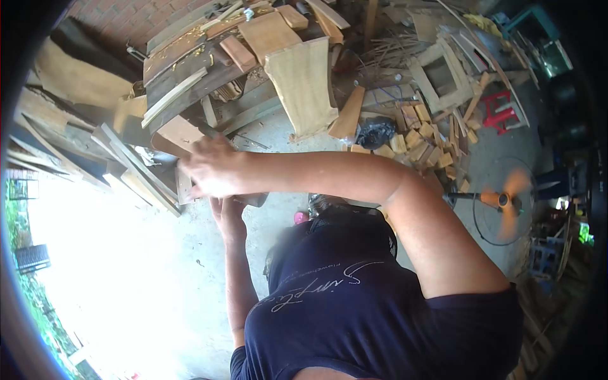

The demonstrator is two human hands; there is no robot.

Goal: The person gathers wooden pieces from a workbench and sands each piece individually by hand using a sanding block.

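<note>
Brown board (178, 134) against right hand (212, 168)

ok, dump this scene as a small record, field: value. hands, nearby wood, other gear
right hand: right hand, at a brown wood piece; grip blurred
left hand: left hand, just below the right; contact partly hidden
wood: pale wide board, loose pile of small blocks
bag: black bag, beside the blocks
seat: red stool
fan: orange-bladed fan, blades blurred

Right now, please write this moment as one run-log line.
right hand: blurred, beside left hand | left hand: at partly hidden piece | nearby: pale board | farther: fan
</note>
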